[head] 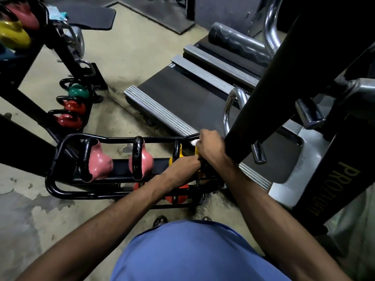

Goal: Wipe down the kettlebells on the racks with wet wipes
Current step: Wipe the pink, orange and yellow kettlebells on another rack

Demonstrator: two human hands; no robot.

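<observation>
Worn, patchy concrete floor point(125, 57) spreads under gym gear, with a treadmill belt point(182, 94) running off to the upper right and a thick black machine post point(274, 88) leaning across the right side. Nearest the person stands a low black tubular rack point(60, 151) holding a row of kettlebells: two pink kettlebells, one point(100, 163) at the left end and another point(144, 161) beside it, then a yellow kettlebell point(174, 157) at the right end. A red kettlebell point(176, 196) sits on the tier beneath, mostly hidden by the forearm above it.

Both hands meet at the yellow kettlebell. The left hand point(183, 166) is curled shut over its body, fingers wrapped down the far side. The right hand point(210, 148) is closed just above and to the right, touching the left, with a small white wet wipe point(194, 142) poking out from its grip near the rack's back rail. How much of the wipe lies inside the fist cannot be told.

A second rack point(67, 55) rises at the left, carrying a green kettlebell point(79, 91) and two red ones point(74, 107) low down, and a yellow and a pink one at the top corner. The person's blue shirt point(192, 254) fills the bottom edge.
</observation>
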